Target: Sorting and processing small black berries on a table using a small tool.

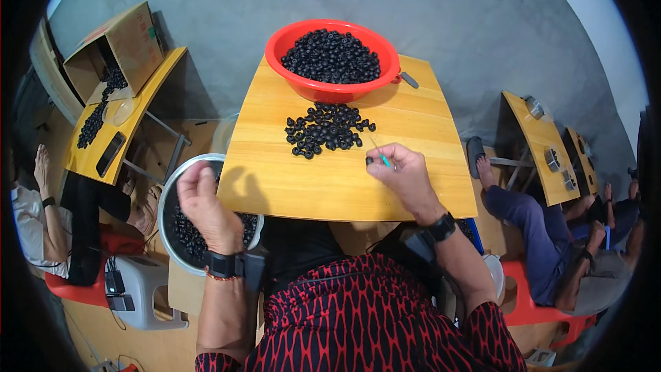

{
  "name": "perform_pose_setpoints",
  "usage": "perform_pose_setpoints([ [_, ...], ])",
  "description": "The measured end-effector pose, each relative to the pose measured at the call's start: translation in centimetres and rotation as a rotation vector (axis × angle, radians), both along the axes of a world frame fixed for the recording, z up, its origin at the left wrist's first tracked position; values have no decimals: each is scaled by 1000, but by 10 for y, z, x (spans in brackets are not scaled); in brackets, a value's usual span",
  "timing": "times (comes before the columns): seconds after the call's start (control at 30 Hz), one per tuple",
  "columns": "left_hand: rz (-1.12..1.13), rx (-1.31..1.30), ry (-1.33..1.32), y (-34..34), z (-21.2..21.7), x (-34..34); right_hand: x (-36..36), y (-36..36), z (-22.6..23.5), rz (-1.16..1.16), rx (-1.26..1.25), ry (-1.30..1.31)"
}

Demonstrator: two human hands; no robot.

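On wooden table (330, 179), right hand (406, 176) rests near front edge, fingers pinched shut on small black ring (370, 160) w/ thin green stick (382, 157) poking up btwn fingertips. Just beyond it, loose pile of black rings (327, 129); behind that, red bowl (330, 89) full of same rings. Left hand (206, 207) hangs off table's left side over metal bowl (169, 200) of rings, fingers loosely curled; can't tell if it holds anything.
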State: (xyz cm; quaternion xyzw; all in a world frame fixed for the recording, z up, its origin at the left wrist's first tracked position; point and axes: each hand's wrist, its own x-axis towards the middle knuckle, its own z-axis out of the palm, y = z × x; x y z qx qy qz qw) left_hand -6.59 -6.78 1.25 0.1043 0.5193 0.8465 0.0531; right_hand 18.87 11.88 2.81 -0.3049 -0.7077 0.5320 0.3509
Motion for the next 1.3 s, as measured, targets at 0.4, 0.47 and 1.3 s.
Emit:
perform_pose_setpoints([
  [0.4,-1242,160,-470,12,13,123,19,-76,9,229,-31,186],
  [0.47,-1286,192,-510,13,4,122,16,-77,3,246,-85,295],
  [1.3,-1258,118,-500,11,-6,112,14,-70,-1,222,-128,106],
])
